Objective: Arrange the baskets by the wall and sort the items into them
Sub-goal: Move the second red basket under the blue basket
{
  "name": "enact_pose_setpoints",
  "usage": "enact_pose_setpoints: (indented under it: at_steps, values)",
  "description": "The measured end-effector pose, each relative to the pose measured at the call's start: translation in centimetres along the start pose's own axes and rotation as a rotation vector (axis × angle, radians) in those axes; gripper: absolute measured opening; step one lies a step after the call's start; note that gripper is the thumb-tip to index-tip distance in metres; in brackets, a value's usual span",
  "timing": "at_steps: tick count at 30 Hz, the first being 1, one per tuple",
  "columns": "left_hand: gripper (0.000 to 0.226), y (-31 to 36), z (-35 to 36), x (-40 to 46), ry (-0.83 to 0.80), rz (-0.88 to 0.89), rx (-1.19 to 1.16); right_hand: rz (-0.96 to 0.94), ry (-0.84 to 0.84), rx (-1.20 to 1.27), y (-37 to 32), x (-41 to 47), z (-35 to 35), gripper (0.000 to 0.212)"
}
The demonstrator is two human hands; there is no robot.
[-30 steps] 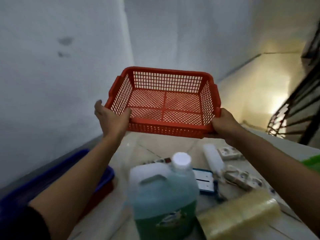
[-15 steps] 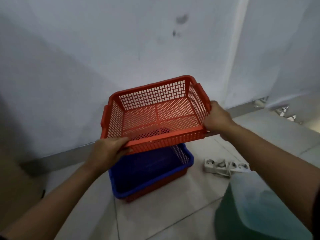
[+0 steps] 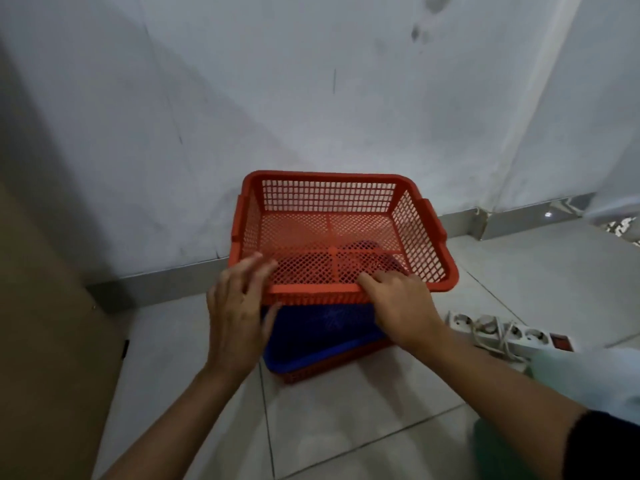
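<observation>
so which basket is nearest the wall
The empty red basket, its far rim by the wall. The blue basket sits nearer the person, nested in another red one.

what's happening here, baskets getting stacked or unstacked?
Hard to say which from this frame. A person has both hands at the near rim of an empty red basket that sits near the wall, tilted over a blue basket nested in another red one on the tiled floor. The left hand is open, fingers spread beside the rim; the right hand rests its fingers on the rim. A white power strip lies on the floor to the right. Nothing sorted into the top basket yet.
</observation>
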State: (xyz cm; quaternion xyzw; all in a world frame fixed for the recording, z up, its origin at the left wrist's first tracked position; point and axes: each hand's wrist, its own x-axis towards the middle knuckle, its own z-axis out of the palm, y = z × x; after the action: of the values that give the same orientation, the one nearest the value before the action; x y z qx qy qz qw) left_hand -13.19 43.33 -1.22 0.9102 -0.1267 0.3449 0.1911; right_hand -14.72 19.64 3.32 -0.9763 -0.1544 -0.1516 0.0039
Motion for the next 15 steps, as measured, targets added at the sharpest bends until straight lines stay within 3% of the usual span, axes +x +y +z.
enact_pose_setpoints:
  at_steps: [3,7,9,12,15]
  values:
    - [0.085,1.6,2.7,-0.8,-0.068,-0.549,-0.200,0.132,0.003,-0.056,1.2,0.1,0.9,0.030]
    - [0.088,1.7,6.0,-1.6,-0.475,-0.940,-0.310,0.281,-0.043,-0.117,2.8,-0.5,2.0,0.025]
    - [0.078,1.1,6.7,-2.6,-0.548,-0.957,-0.288,0.302,-0.060,-0.119,3.1,-1.1,2.9,0.026]
    - [0.068,-0.6,6.4,-4.0,-0.604,-0.837,-0.203,0.300,-0.081,-0.146,3.2,-1.9,3.9,0.029]
    - [0.064,-3.0,5.3,-5.1,-0.598,-0.819,-0.092,0.304,-0.073,-0.142,3.2,-2.2,4.6,0.031]
